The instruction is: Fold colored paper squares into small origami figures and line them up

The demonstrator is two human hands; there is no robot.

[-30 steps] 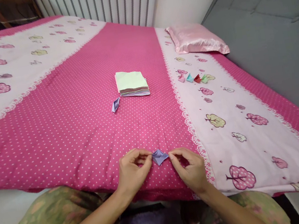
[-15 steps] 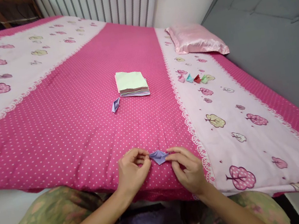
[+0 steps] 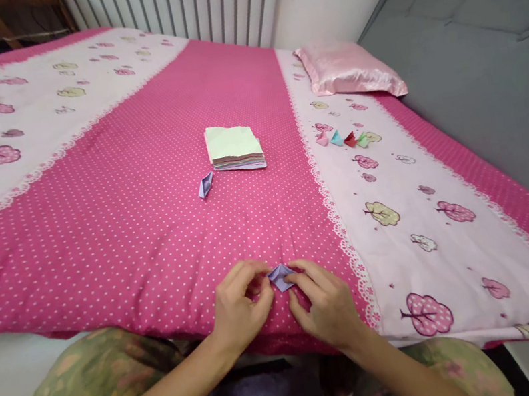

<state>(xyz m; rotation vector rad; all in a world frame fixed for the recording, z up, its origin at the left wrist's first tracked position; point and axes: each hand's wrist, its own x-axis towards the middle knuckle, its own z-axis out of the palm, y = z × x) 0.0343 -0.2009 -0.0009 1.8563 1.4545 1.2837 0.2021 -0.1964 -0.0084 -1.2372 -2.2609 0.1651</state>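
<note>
A small folded purple paper (image 3: 280, 276) sits between my two hands near the bed's front edge. My left hand (image 3: 241, 303) pinches its left corner between thumb and fingers. On the other side, my right hand (image 3: 325, 299) grips the right part, with a fingertip pressed on the paper's face and the thumb lower down. Farther off, a folded purple paper boat (image 3: 206, 185) lies beside a stack of square paper sheets (image 3: 233, 142), pale green on top.
Several small folded paper pieces, pink, blue, red and green (image 3: 349, 139), stand in a row on the bedspread's white band. A pink satin pillow (image 3: 349, 69) rests near the grey headboard (image 3: 468, 55). Behind the bed is a white radiator (image 3: 182, 9).
Both hands have drawn closer together around the purple paper. The fingers of my right hand have moved left, onto its face.
</note>
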